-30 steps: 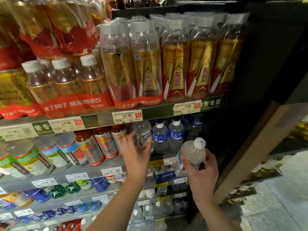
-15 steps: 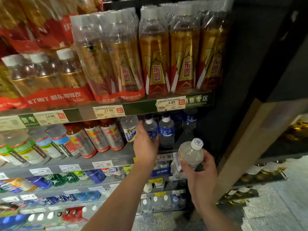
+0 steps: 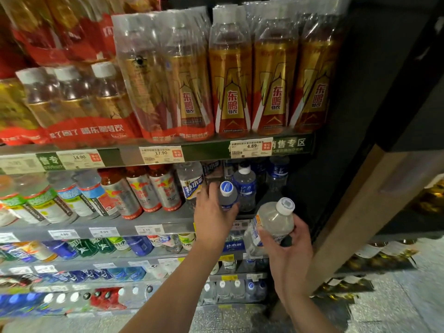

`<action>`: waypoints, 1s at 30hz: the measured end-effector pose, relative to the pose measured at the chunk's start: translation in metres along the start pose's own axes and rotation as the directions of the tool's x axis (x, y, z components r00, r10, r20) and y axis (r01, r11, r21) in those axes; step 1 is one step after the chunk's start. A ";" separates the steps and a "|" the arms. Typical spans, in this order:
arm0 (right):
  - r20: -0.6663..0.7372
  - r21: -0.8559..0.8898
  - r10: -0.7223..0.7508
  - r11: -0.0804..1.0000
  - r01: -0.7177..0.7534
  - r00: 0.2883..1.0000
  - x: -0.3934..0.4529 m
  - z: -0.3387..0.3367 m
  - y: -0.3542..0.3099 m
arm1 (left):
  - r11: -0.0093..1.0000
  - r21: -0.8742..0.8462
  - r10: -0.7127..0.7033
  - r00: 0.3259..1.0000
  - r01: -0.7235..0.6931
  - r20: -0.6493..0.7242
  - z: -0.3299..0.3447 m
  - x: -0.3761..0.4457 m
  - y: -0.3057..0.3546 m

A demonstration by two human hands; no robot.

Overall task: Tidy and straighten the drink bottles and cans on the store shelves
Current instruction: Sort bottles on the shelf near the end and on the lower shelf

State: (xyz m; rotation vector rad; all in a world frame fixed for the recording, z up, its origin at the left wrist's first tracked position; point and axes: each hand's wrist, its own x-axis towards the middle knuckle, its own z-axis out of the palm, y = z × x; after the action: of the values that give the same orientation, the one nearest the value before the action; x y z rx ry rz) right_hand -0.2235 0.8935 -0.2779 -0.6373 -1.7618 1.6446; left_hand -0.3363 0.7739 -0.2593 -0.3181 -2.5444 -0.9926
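My left hand [image 3: 212, 216] grips a small blue-labelled bottle [image 3: 227, 195] with a white and blue cap, tilted toward me at the front of the second shelf [image 3: 153, 222]. My right hand [image 3: 287, 247] holds a clear bottle [image 3: 271, 222] with a white cap in front of the shelf edge, tipped to the right. Behind the tilted bottle stands another blue-labelled bottle [image 3: 245, 186]. A white-labelled bottle [image 3: 191, 181] stands just left of my left hand.
Gold and red drink packs [image 3: 230, 75] fill the top shelf. Red-and-silver bottles [image 3: 153, 188] and green- and blue-labelled bottles [image 3: 45, 200] line the second shelf. Lower shelves hold several small bottles [image 3: 134, 246]. A dark cabinet side with a brown panel [image 3: 360, 200] bounds the right.
My left hand has moved right from the white-labelled bottle and taken hold of the blue-labelled one, tipping it forward. My right hand still holds the clear bottle, now tilted further right.
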 end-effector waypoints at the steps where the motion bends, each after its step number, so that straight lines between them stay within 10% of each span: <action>1: -0.001 0.010 -0.011 1.000 0.011 1.000 0.001 0.001 -0.002 | 0.999 -0.045 -0.018 1.000 0.018 -0.001 -0.002 -0.002 -0.002; 14: 0.048 -0.037 -0.078 0.996 0.080 0.996 0.020 0.079 -0.033 | 0.828 -0.532 -0.303 0.939 0.175 -0.163 -0.078 -0.003 -0.030; 30: 0.010 -0.509 -0.154 0.850 0.138 0.988 0.027 0.168 -0.033 | 0.767 -0.619 -0.201 0.980 0.166 0.014 -0.112 0.018 -0.095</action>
State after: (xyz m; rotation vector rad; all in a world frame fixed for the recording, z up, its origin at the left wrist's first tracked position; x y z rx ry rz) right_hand -0.3621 0.7954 -0.2443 -0.7319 -2.1824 1.0533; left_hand -0.3545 0.6295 -0.2332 -0.2092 -2.1526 -1.8868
